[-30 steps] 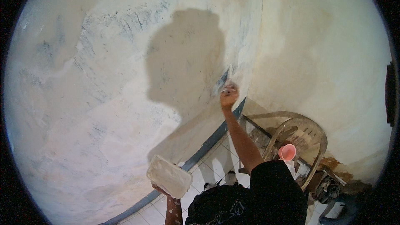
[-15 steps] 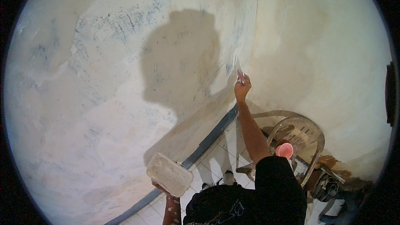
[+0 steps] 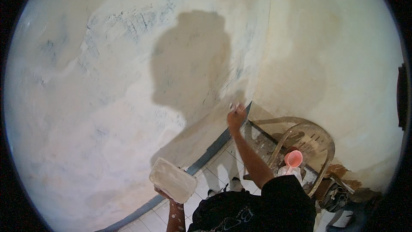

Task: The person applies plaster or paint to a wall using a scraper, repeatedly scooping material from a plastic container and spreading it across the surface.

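Lowered since the earlier frames, the right hand (image 3: 236, 117) now grips a small, barely discernible scraping tool (image 3: 234, 106) against the patchy plastered wall (image 3: 107, 81) near the corner. Left hand (image 3: 165, 194), mostly hidden, clasps a white rectangular plastic tray (image 3: 173, 179); contents indistinct.

Right hand (image 3: 236, 118) stretched forward with arm extended, fingers closed; left hand (image 3: 168, 196) low, fingers gripping upward.
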